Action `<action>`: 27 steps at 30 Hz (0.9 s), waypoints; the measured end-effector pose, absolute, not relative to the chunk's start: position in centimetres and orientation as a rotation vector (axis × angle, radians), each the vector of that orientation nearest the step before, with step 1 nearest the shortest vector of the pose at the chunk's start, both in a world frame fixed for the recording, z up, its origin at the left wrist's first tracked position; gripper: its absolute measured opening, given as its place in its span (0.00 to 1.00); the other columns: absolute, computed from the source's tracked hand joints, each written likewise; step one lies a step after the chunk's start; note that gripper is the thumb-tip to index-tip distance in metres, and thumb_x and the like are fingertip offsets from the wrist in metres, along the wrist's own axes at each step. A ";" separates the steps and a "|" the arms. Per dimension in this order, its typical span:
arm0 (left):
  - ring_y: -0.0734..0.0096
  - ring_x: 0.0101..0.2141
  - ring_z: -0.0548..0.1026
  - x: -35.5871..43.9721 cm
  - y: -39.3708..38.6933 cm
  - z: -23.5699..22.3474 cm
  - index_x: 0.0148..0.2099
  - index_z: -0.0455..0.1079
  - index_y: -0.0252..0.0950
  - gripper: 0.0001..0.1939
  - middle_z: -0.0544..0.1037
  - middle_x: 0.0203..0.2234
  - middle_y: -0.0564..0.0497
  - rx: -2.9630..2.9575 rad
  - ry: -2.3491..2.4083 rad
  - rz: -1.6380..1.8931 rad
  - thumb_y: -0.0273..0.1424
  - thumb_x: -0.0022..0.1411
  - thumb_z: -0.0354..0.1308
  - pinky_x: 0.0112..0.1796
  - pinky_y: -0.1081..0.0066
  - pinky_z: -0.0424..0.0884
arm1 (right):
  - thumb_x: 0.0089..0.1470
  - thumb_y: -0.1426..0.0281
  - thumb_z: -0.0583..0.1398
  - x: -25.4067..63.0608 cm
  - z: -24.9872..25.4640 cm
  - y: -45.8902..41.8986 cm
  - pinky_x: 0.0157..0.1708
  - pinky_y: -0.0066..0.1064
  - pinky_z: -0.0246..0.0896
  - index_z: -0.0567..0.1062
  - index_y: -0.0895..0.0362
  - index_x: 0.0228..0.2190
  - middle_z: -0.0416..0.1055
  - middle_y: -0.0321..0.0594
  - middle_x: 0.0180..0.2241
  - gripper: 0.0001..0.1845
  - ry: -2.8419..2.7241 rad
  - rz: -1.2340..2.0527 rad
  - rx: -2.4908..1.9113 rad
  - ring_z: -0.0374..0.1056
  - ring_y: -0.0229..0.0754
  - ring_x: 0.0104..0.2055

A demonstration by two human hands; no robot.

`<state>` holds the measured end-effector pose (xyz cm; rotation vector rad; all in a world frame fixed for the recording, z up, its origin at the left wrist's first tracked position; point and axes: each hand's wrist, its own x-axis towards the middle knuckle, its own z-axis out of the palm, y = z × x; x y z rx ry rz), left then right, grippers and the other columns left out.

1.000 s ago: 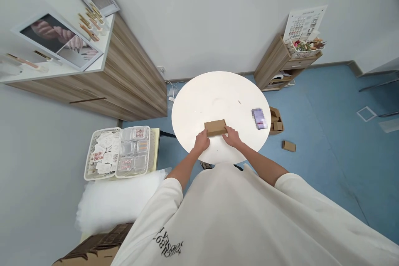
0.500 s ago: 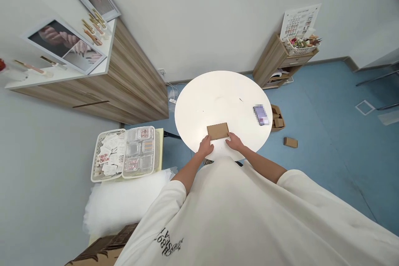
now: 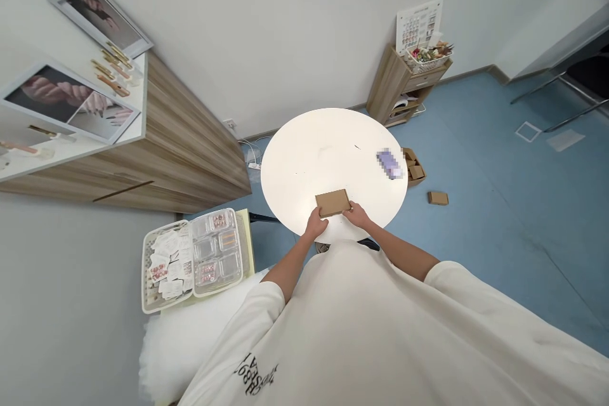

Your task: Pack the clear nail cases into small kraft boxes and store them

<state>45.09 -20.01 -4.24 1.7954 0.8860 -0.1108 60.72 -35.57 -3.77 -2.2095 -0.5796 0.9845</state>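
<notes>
A closed brown cardboard box, small and flat, is at the near side of the round white table. My left hand grips its near left corner. At the near right corner, my right hand holds the other end, fingers bent against the edge. The undersides of the fingers are hidden. A blurred purple object lies toward the table's right edge, and a small dark thin item rests farther back.
To the left stand two white baskets with cards and clear cases, beside a white bubble-wrap roll. A wooden cabinet is behind them. Right of the table, an open carton and a small box sit on the floor.
My head view has turned slightly, shifting the room's furniture leftward. Both hands keep hold of the cardboard box, which stays nearly in place on the near side of the table.
</notes>
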 end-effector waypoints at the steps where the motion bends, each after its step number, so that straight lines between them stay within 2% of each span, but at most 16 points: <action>1: 0.52 0.63 0.65 45.2 -20.1 -4.0 0.66 0.59 0.36 0.37 0.65 0.65 0.39 1.790 0.874 -0.110 0.26 0.54 0.60 0.61 0.58 0.62 | 0.54 0.65 0.61 60.8 -3.6 -35.7 0.44 0.33 0.66 0.71 0.54 0.51 0.75 0.44 0.48 0.22 -0.570 0.967 -2.220 0.72 0.46 0.46; 7: 0.54 0.61 0.67 47.5 -21.5 -2.1 0.65 0.60 0.39 0.34 0.67 0.63 0.41 1.794 0.848 -0.069 0.29 0.57 0.60 0.59 0.59 0.64 | 0.54 0.62 0.60 63.0 -2.6 -36.8 0.50 0.35 0.65 0.72 0.55 0.52 0.69 0.47 0.54 0.24 -0.548 0.812 -2.229 0.69 0.47 0.51; 11: 0.56 0.60 0.67 51.0 -23.2 -0.8 0.64 0.60 0.41 0.32 0.68 0.62 0.44 1.823 0.789 0.018 0.29 0.57 0.59 0.57 0.59 0.65 | 0.55 0.61 0.59 66.0 -1.4 -38.4 0.53 0.37 0.65 0.70 0.52 0.55 0.67 0.46 0.54 0.26 -0.527 0.705 -2.185 0.68 0.47 0.53; 21: 0.59 0.59 0.67 63.7 -31.0 1.1 0.65 0.58 0.44 0.31 0.66 0.62 0.46 1.911 0.637 0.066 0.29 0.60 0.57 0.57 0.59 0.66 | 0.56 0.61 0.58 76.8 0.8 -47.0 0.56 0.38 0.63 0.63 0.49 0.63 0.62 0.46 0.58 0.33 -0.408 0.556 -2.155 0.66 0.48 0.56; 27: 0.57 0.60 0.67 72.0 -38.2 1.5 0.65 0.59 0.42 0.31 0.66 0.61 0.45 1.950 0.566 0.021 0.29 0.60 0.57 0.58 0.58 0.66 | 0.57 0.60 0.57 83.9 1.6 -54.0 0.59 0.40 0.61 0.61 0.50 0.65 0.60 0.47 0.60 0.35 -0.333 0.478 -2.205 0.65 0.50 0.58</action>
